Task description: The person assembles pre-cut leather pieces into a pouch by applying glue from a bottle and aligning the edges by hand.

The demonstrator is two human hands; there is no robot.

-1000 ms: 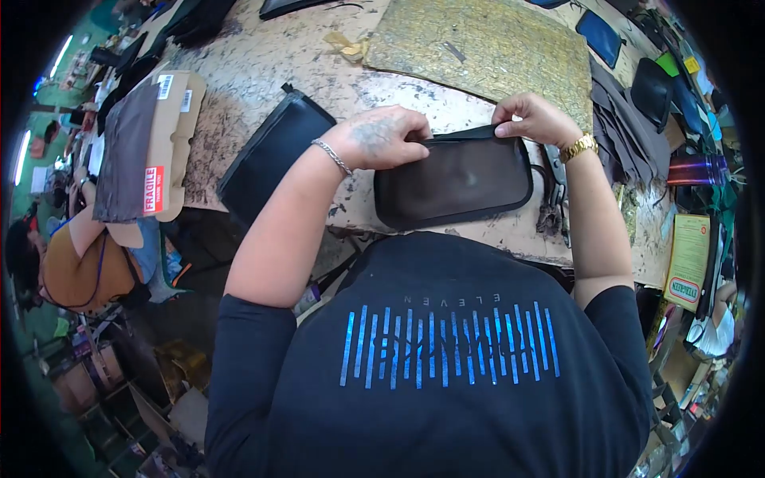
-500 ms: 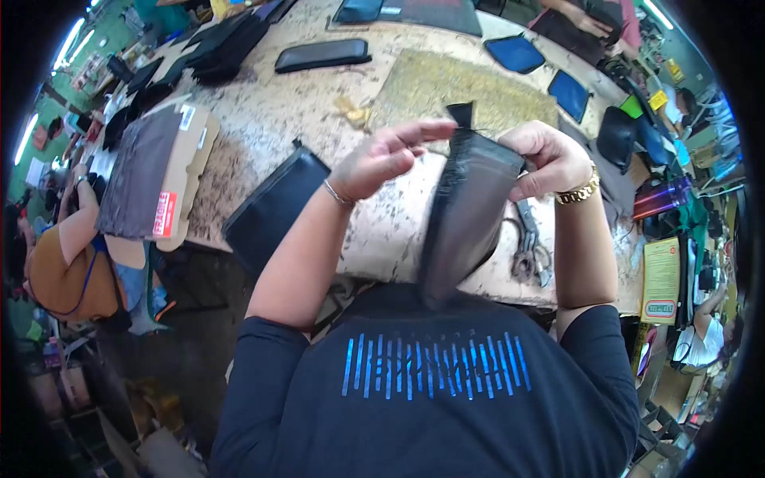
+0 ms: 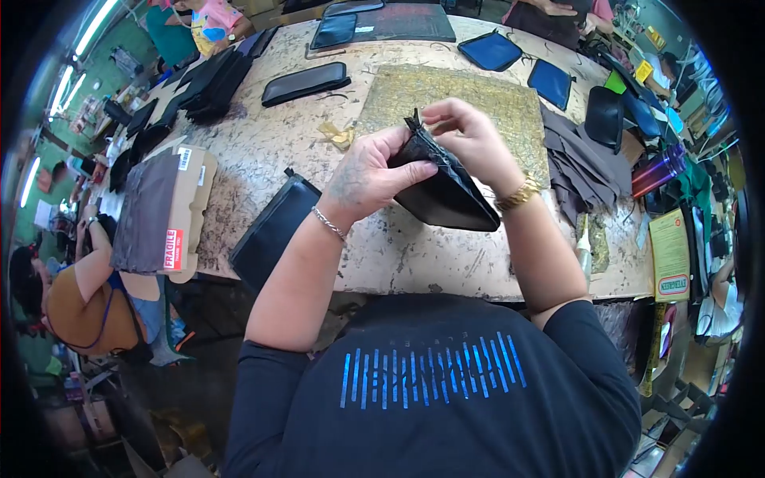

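A black zippered pouch (image 3: 450, 191) hangs tilted above the worktable (image 3: 382, 263), its zipper edge facing up. My left hand (image 3: 373, 171) grips the upper left part of it, thumb on the near face and fingers behind. At the top edge, near the zipper end, my right hand (image 3: 470, 139) has its fingers bent and pressed together; what they pinch is too small to make out. Another black pouch (image 3: 277, 227) lies on the table left of my left forearm.
A yellowish mat (image 3: 454, 88) lies beyond my hands, with dark cloth (image 3: 586, 163) to its right. Blue pouches (image 3: 490, 52) and a grey-black pouch (image 3: 307, 83) lie farther back. A cardboard stack (image 3: 191, 207) stands at left. Co-workers sit around the table.
The pouch has turned and moved up and left. My left hand, apart from it before, now grips it. My right hand has shifted from its right corner to the zipper end.
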